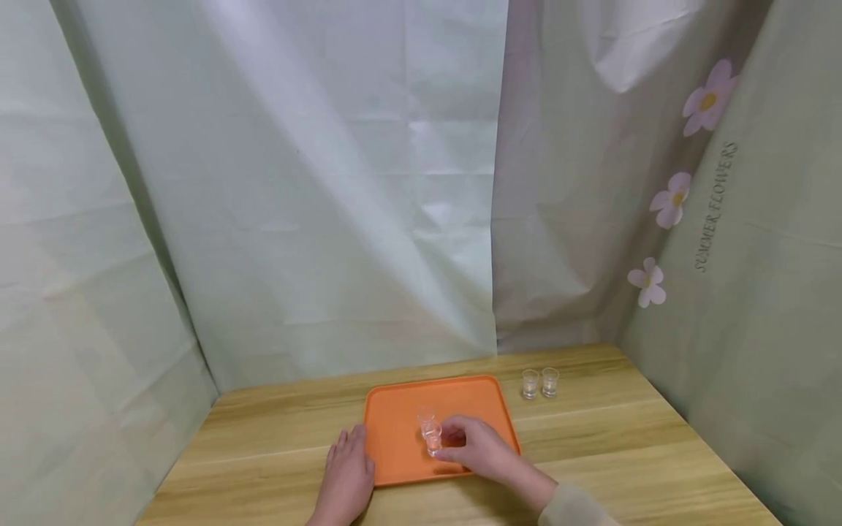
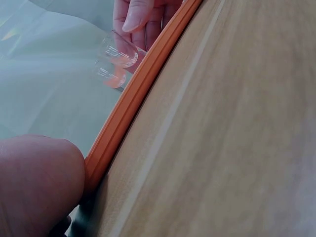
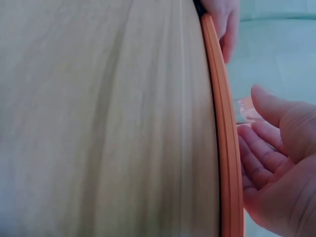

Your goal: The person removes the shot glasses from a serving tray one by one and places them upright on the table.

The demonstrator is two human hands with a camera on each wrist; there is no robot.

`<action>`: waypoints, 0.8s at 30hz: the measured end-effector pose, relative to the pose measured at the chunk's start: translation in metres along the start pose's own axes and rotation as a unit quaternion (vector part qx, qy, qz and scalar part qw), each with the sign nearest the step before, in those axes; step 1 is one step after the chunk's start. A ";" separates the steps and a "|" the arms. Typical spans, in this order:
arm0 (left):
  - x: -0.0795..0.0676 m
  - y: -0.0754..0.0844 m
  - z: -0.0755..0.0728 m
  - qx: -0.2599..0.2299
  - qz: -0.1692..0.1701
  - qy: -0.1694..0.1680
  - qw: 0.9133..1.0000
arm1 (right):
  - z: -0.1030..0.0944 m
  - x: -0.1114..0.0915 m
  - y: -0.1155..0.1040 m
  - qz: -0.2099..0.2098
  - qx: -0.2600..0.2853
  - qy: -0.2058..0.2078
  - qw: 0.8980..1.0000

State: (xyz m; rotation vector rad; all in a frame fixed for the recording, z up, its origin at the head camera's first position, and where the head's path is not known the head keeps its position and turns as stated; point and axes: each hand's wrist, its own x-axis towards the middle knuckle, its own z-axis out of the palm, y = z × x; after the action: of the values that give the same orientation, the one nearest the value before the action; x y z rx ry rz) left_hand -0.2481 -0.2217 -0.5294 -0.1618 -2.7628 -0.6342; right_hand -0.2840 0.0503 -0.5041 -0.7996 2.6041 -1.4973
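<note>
Near the middle of an orange tray (image 1: 395, 405), the right hand (image 1: 482, 447) I follow from my distant post reaches in from the right, its thumb and fingers spread apart beside a small clear glass (image 1: 433, 443); whether skin meets glass I cannot tell. A second clear glass (image 1: 425, 416) stands just behind the first, toward the tray's far edge; both are upright. At the tray's near left corner, I see the left hand (image 1: 347, 476) resting against the rim, fingers extended along the left edge. A pale sleeve (image 1: 574, 507) covers the right forearm. Past the tray's far right corner, two more small glasses (image 1: 540, 383) stand upright side by side on the wood-grained worktop (image 1: 631, 446), near its far edge. Pale green cloth (image 1: 316, 241) hangs behind, printed at right with white-pink flowers (image 1: 707, 101) and the words "SUMMER FLOWERS" (image 1: 715, 208).
</note>
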 end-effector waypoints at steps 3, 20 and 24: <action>0.000 -0.001 0.000 0.002 0.001 0.000 1.000 | 0.004 0.001 0.000 0.008 -0.003 0.006 1.000; 0.001 -0.002 0.002 0.009 0.011 0.010 1.000 | 0.016 0.008 -0.003 0.047 -0.046 0.037 0.997; 0.001 -0.001 0.000 0.007 0.005 0.003 1.000 | 0.015 0.008 -0.002 0.042 -0.048 0.042 0.997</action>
State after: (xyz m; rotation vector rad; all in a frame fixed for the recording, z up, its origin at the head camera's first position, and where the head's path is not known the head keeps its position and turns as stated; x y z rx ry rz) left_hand -0.2489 -0.2226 -0.5291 -0.1705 -2.7591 -0.6107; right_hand -0.2856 0.0336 -0.5088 -0.6385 2.7524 -1.4243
